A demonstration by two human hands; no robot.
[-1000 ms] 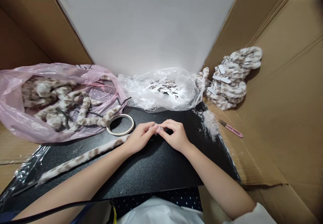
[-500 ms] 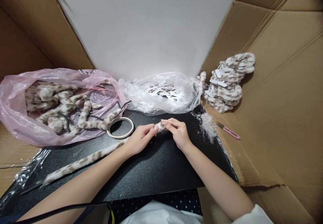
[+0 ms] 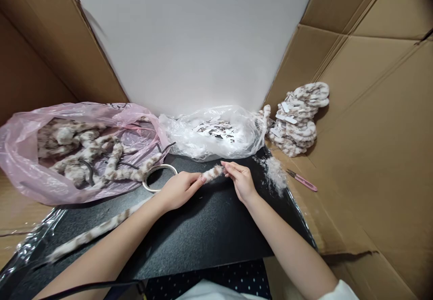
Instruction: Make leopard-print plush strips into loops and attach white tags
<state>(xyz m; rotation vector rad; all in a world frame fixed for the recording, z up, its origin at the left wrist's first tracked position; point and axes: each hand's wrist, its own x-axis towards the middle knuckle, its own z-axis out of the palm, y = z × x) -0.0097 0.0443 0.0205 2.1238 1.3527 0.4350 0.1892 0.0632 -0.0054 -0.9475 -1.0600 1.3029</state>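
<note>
Nearest, on the black speckled table (image 3: 189, 246), a brown-spotted white furry strip (image 3: 88, 236) runs beneath the left forearm, left of and nearer than the cream ring-shaped roll (image 3: 162, 166). Right of the roll, the left hand (image 3: 181, 189) grips a matching furry end (image 3: 213, 173), its tip pinched by the right hand (image 3: 241, 180). Further right are white fluff (image 3: 275, 173) and pink-handled snips (image 3: 306, 182). Beyond the roll sit a translucent pink bag (image 3: 20, 142), leftward, and a clear plastic bag (image 3: 189, 142), rightward.

No text, number or sign is showing readably. At the left of the frame, dark marks (image 3: 118, 106), possibly print, are running along the upper edge of the pink bag (image 3: 20, 153), appearing too small and creased for reading.
</note>
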